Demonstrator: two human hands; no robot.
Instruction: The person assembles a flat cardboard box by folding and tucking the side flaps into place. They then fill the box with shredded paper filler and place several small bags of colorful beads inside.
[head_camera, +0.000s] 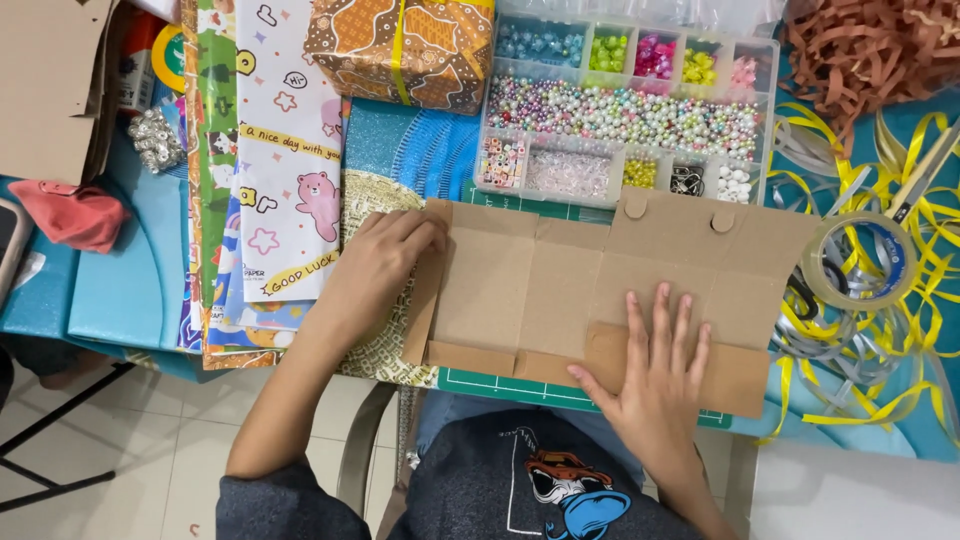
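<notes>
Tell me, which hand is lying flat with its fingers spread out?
The right hand, pressed flat on the cardboard. The left hand curls over the cardboard's left edge instead.

Plain brown cardboard (600, 290) under both hands. Beyond the left hand (375, 265), white wrapping paper (285, 150) patterned with pink bears and yellow banners; beyond the right hand (655, 375), pastel pearly beads (625, 115). Right of it, yellow and silver ribbons (880, 360).

Below me the floor (130, 450) has pale, glossy tiles with thin grout lines. I sit on a chair with a grey metal frame (358, 455). The table (120, 290) before me has a blue cover. At the left, black legs (50, 425) stand on the tiles. The light is soft and even.
</notes>
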